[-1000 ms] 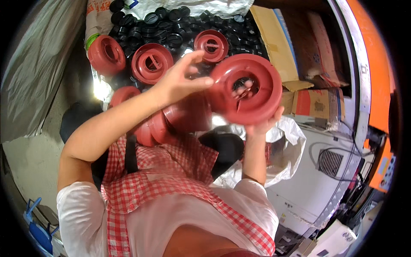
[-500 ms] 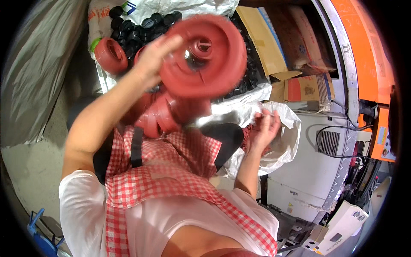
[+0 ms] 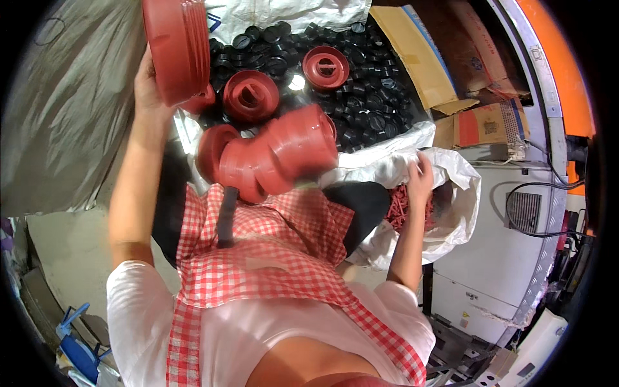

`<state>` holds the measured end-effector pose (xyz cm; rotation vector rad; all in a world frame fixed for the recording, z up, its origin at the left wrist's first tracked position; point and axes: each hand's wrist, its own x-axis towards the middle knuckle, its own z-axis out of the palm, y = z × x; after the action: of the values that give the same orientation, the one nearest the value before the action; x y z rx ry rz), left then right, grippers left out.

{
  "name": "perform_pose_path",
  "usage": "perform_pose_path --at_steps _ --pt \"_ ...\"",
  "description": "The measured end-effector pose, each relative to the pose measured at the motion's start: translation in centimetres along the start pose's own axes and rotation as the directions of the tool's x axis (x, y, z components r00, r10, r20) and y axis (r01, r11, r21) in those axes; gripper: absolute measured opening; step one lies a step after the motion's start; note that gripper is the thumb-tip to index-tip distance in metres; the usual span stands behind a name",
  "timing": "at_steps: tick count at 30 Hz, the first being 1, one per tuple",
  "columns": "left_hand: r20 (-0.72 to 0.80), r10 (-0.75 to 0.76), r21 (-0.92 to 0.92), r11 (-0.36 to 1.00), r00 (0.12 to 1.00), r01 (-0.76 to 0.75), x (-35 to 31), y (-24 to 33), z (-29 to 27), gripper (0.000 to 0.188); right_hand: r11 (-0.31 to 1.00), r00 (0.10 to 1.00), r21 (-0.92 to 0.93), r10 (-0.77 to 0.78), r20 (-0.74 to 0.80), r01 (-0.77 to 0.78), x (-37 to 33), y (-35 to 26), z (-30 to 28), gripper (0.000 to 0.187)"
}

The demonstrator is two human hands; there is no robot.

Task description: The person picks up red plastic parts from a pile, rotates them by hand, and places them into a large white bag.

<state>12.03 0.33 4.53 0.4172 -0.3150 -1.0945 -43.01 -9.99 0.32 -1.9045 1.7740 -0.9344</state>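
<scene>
My left hand (image 3: 149,84) is closed around the side of a large red ribbed plastic ring-shaped part (image 3: 177,51), raised on edge at the upper left. My right hand (image 3: 420,180) hovers over a white bag (image 3: 461,193), fingers loosely bent and apart, nothing visible between them. Thin red plastic scraps (image 3: 400,209) lie inside the bag. A tilted row of red round parts (image 3: 277,151) rests just above my lap. Two more red round parts, one with a crossbar (image 3: 325,68) and one nearer (image 3: 250,97), sit on a heap of black caps (image 3: 371,97).
White sheeting (image 3: 290,11) backs the heap of caps. Opened cardboard (image 3: 412,58) and a cardboard box (image 3: 490,132) stand at right, beside a pale machine cabinet (image 3: 477,251) with a black cable (image 3: 509,206). A grey sheet (image 3: 71,122) hangs at left.
My left hand has carried the large red part leftward and up, turning it on edge. This uncovers red parts on the caps. My right hand stays by the bag, its fingers more bent.
</scene>
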Motion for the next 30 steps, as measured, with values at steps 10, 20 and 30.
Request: perform_pose_path --at_steps 10,20,30 --pt "-0.335 0.073 0.063 0.996 0.939 -0.055 -0.2 -2.4 -1.3 0.042 0.960 0.363 0.055 -0.156 0.918 0.273 12.1 -10.9 32.9 0.047" --pt "-0.460 0.035 0.074 0.997 0.887 -0.001 -0.6 -2.0 -1.5 0.040 0.988 0.324 -0.065 0.106 0.940 -0.138 11.5 -11.4 38.8 0.022" --pt "-0.381 -0.088 0.190 0.967 0.920 0.171 -3.9 -0.3 -3.9 0.039 0.997 0.840 0.067 -0.065 0.539 0.034 15.1 -2.9 22.3 0.030"
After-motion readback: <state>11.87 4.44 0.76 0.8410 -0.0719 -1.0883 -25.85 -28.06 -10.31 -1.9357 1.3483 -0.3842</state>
